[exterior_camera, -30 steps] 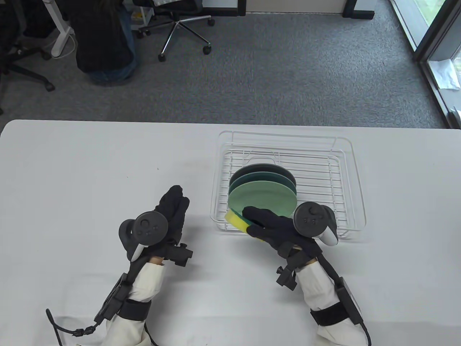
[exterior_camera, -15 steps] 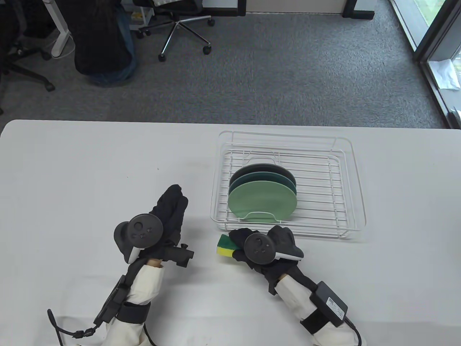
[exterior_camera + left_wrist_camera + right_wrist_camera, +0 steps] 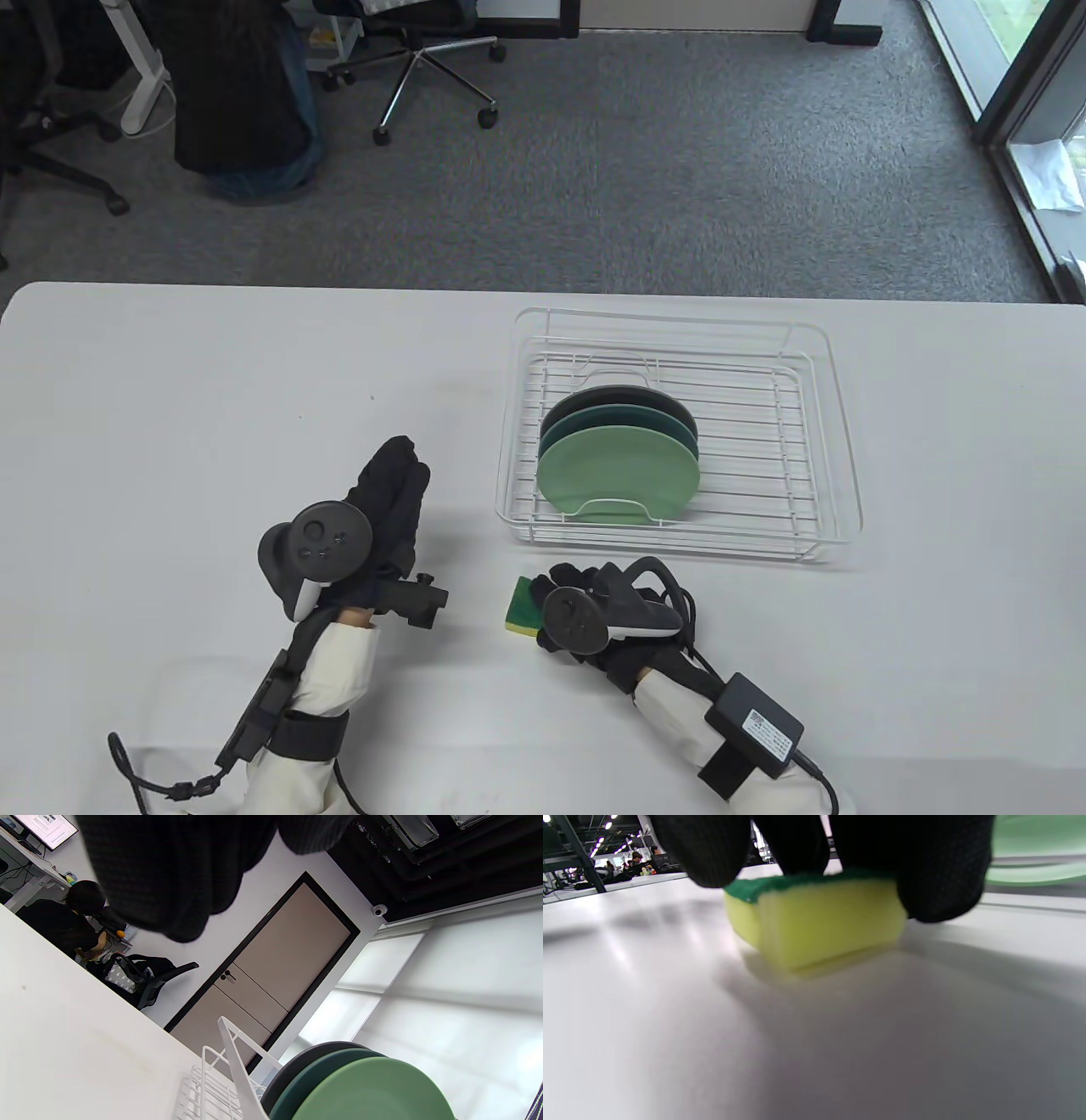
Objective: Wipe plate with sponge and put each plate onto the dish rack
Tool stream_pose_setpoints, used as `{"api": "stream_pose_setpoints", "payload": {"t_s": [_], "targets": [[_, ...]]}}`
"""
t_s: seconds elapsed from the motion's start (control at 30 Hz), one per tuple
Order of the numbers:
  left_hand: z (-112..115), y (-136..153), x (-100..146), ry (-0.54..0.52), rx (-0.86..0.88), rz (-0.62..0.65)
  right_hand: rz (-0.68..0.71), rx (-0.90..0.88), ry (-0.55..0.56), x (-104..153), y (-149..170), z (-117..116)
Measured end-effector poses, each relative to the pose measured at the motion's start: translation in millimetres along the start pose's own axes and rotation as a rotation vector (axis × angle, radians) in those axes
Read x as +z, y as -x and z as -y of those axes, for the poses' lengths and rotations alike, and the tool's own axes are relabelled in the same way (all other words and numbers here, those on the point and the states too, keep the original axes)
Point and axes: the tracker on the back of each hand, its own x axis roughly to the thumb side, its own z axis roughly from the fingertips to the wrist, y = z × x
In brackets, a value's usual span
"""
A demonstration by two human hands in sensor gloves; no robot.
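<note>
My left hand (image 3: 386, 509) lies on the table (image 3: 212, 407) with its fingers stretched out and relaxed, holding nothing; in the left wrist view those fingers (image 3: 169, 878) hang in dark from the top edge. To its right, my right hand (image 3: 594, 607) sits low on the table with the fingers curled over the sponge (image 3: 524, 604), gripping it. In the right wrist view the fingertips (image 3: 941, 878) press down on the sponge's green top while its yellow body (image 3: 818, 921) rests on the table surface. The sponge pokes out on the left side of my right hand, between my two hands.

Just beyond my right hand, and slightly to its right, stands the white wire dish rack (image 3: 679, 424). Three plates stand on edge in it, one behind another: a light green plate (image 3: 619, 471) nearest my hand, a dark teal plate (image 3: 628, 420) behind it, and a dark grey plate (image 3: 619, 395) at the back. Neither hand touches the rack.
</note>
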Motion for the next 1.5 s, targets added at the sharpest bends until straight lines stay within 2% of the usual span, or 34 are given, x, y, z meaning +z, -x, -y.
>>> {"api": "stream_pose_setpoints", "payload": {"t_s": [0.2,0.67,0.9,1.0,1.1,1.2,1.4,1.5], "targets": [[1.8,-0.5,0.2,0.010,-0.007,0.001,-0.021,0.020,0.111,3.2,1.9,2.5],[2.3,0.2,0.7,0.020,-0.013,-0.012,-0.026,-0.063,0.160,9.5,7.3,16.0],[2.0,-3.2,1.1,0.024,-0.008,0.003,-0.025,-0.130,0.209,17.3,11.7,33.5],[0.2,-9.5,2.2,0.023,-0.052,0.036,-0.033,-0.138,0.291,28.8,15.3,56.1],[-2.4,-21.7,4.2,0.016,-0.152,0.093,-0.070,-0.142,0.448,48.1,23.4,82.3],[-4.2,-31.3,6.7,0.011,-0.232,0.142,-0.142,-0.103,0.619,66.8,36.1,98.3],[-4.7,-39.6,9.5,0.004,-0.417,0.213,-0.315,0.142,0.812,93.3,57.1,110.2],[-2.6,-38.3,10.2,0.022,-0.496,0.224,-0.383,0.266,0.833,99.0,64.3,111.1]]}}
